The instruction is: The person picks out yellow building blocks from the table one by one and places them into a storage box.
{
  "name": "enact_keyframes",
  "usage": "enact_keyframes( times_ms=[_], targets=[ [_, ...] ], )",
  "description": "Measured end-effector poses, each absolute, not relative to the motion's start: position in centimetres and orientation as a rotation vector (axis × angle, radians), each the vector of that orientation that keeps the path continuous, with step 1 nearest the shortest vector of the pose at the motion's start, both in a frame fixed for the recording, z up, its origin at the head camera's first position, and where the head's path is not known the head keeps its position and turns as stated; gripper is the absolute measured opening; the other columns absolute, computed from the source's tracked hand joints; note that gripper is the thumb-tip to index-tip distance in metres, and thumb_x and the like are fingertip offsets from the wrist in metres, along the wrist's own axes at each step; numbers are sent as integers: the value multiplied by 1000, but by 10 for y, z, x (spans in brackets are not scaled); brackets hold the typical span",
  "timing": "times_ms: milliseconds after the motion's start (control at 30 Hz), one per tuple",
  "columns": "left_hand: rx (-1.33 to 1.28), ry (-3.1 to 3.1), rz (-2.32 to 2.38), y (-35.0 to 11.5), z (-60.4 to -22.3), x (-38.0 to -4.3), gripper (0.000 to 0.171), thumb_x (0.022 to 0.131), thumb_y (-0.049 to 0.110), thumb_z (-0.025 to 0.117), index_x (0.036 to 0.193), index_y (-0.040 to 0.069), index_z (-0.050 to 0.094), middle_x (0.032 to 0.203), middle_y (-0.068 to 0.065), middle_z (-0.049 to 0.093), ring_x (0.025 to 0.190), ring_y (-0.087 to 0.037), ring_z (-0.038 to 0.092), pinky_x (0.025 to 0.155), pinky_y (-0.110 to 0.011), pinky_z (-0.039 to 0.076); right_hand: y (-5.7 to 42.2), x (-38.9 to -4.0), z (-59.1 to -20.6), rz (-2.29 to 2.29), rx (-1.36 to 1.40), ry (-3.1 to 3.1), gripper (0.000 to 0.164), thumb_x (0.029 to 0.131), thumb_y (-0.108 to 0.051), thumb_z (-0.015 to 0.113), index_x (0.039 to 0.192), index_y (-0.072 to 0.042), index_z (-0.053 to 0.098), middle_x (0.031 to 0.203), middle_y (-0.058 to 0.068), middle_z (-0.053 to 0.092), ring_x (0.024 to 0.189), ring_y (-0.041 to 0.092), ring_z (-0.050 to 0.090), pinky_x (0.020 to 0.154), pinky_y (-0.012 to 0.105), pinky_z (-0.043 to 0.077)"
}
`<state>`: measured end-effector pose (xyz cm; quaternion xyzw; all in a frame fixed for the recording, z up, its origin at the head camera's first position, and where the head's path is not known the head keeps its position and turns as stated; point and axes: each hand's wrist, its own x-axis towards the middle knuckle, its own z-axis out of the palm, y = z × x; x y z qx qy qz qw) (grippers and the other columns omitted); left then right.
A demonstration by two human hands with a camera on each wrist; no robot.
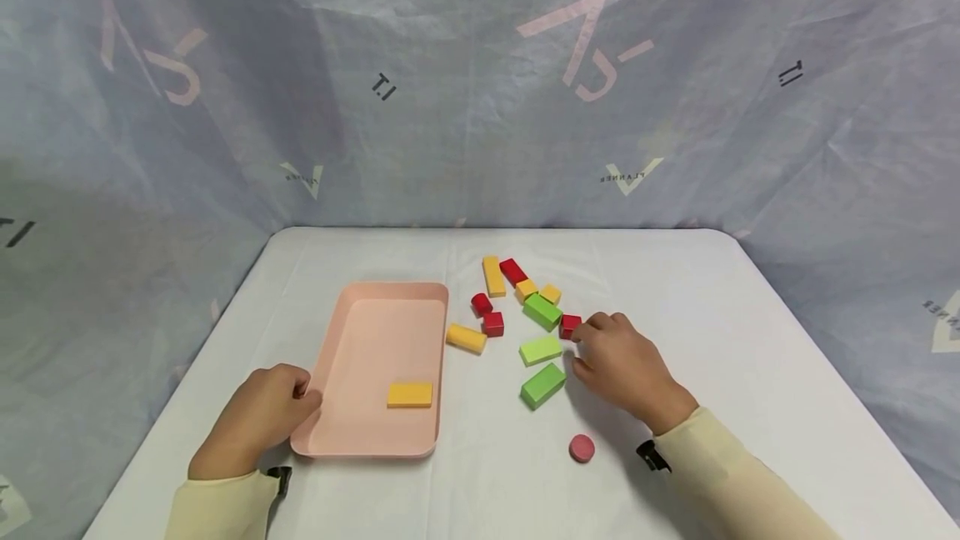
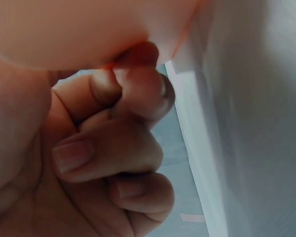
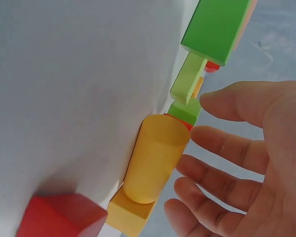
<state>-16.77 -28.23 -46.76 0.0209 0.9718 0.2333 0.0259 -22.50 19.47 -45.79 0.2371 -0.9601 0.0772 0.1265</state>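
A pink tray lies on the left of the table with a yellow rectangular block inside. My left hand grips its left rim, fingers curled at the edge. My right hand hovers beside a red cube, with its fingers apart and nothing visible in their grasp. In the right wrist view, a yellow cylinder stands just off the fingertips, touching a yellow block; a red block sits nearby. The right hand seems to hide these in the head view.
Green blocks, a light green block, red pieces and yellow pieces lie scattered mid-table. Another yellow cylinder lies by the tray's right edge. A dark pink disc is at the front. Grey cloth hangs behind.
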Motion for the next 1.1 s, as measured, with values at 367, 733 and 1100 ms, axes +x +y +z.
enact_keyframes(
  times_ms=[367,733,1100],
  targets=[
    [94,3005,704,-280,-467,-170,34,76,13,58,54,17,33,48,6,24,43,-11,21,42,-28,23,206,-224,-461,203,594,-2879,28,78,-25,66,103,-12,68,107,10,56,96,28,45,69,43,52],
    [73,3009,692,-280,-465,-168,32,75,12,57,54,16,34,48,6,26,43,-11,23,42,-27,23,209,-229,-465,196,569,-2918,28,78,-23,61,104,-12,67,116,16,52,107,36,40,76,50,50],
    [78,3017,695,-282,-470,-170,35,77,14,59,53,17,34,48,7,24,43,-10,20,41,-27,22,210,-228,-469,152,579,-2902,25,77,-22,62,99,-12,68,109,15,55,105,35,40,78,50,49]
  ],
)
